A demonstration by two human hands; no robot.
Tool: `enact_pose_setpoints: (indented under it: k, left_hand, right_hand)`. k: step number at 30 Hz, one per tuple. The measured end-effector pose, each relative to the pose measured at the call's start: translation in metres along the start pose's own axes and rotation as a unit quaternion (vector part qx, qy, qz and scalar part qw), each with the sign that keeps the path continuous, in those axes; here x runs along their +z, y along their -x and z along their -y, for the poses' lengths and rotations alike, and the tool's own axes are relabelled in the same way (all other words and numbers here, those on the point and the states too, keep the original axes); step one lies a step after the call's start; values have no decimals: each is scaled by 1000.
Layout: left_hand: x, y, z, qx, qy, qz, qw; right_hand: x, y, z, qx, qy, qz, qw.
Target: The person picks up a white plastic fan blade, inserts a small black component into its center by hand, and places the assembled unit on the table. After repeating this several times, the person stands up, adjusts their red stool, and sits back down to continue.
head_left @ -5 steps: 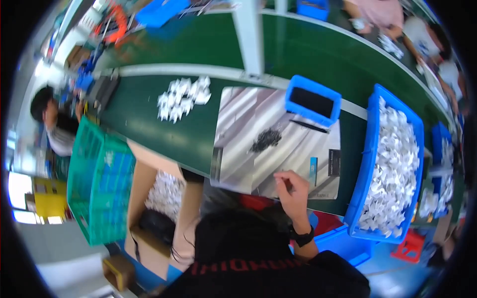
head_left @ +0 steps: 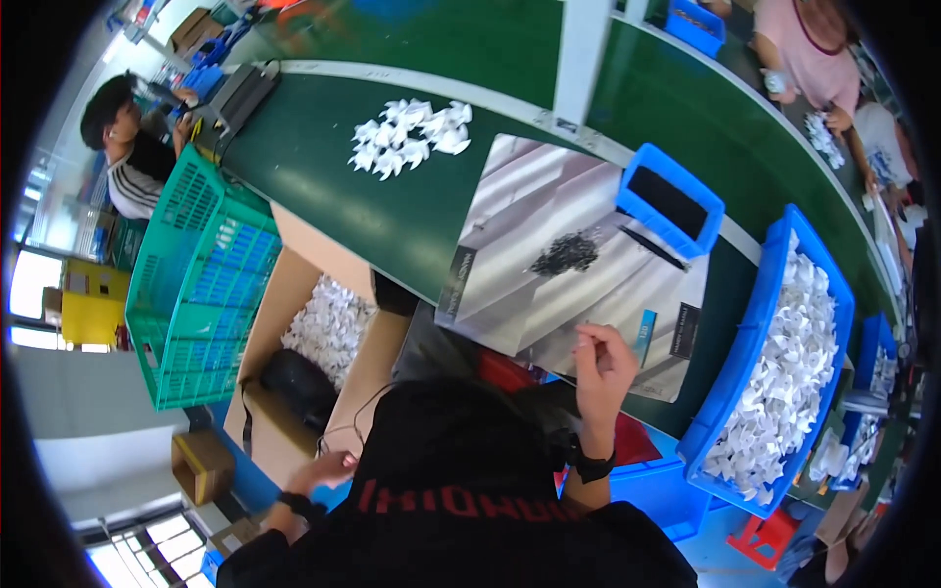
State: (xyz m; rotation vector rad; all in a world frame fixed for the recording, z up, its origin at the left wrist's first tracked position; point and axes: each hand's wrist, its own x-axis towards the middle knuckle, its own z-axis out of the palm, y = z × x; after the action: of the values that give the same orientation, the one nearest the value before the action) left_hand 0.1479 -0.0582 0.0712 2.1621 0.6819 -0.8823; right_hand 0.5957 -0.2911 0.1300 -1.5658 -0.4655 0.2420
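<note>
Right hand (head_left: 606, 365) poised over board (head_left: 490, 294)

Half-curled, it is hovering, seemingly mid-reach; black bits (head_left: 566, 252) mid-frame are probably calling for a fine pinch. Left hand (head_left: 329, 470) is hanging lower left by the box (head_left: 380, 345) (I cannot tell either's hold).

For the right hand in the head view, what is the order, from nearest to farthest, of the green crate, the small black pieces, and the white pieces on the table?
1. Small black pieces: ahead of the right hand.
2. White pieces: ahead, to the left.
3. Green crate: far left.
</note>
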Motion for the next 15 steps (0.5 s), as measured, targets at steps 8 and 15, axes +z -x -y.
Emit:
enact_pose_setpoints:
  k: [8, 15]
  left_hand:
    - [-268, -74, -245, 237, -151, -387, 878]
    - [-385, -248, -257, 273, -397, -472, 738]
  right_hand:
    - [8, -3, 8, 24, 27, -44, 998]
    - [6, 2, 2, 29, -19, -47, 998]
